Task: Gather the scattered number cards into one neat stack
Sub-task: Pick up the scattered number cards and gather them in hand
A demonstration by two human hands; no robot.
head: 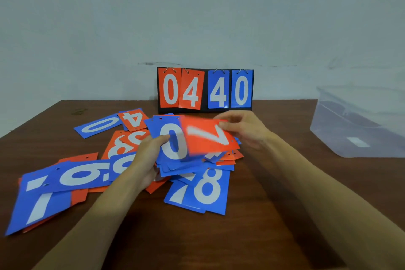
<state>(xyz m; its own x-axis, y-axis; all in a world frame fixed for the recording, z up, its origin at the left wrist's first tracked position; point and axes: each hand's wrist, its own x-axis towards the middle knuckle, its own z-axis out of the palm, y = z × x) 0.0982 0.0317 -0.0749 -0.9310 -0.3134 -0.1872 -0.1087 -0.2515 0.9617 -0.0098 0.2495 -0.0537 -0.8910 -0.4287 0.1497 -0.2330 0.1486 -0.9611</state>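
Note:
Blue and orange number cards lie scattered over the brown table (252, 226). My left hand (145, 155) grips a stack of cards (173, 144) by its left edge, a blue 0 on top. My right hand (243, 127) pinches an orange 7 card (208, 136) at its far right corner and holds it over the stack's right half. Loose on the table are a blue 8 (208, 188), a blue 7 (177, 195), a blue 9 (85, 175), a blue 1 (39, 201), orange cards (120, 144), an orange 4 (133, 119) and a blue 0 (98, 126).
A black flip scoreboard (205, 90) showing 04 in orange and 40 in blue stands at the table's far edge against the wall. A clear plastic box (359, 123) sits at the right. Bare wood shows at the front between my forearms.

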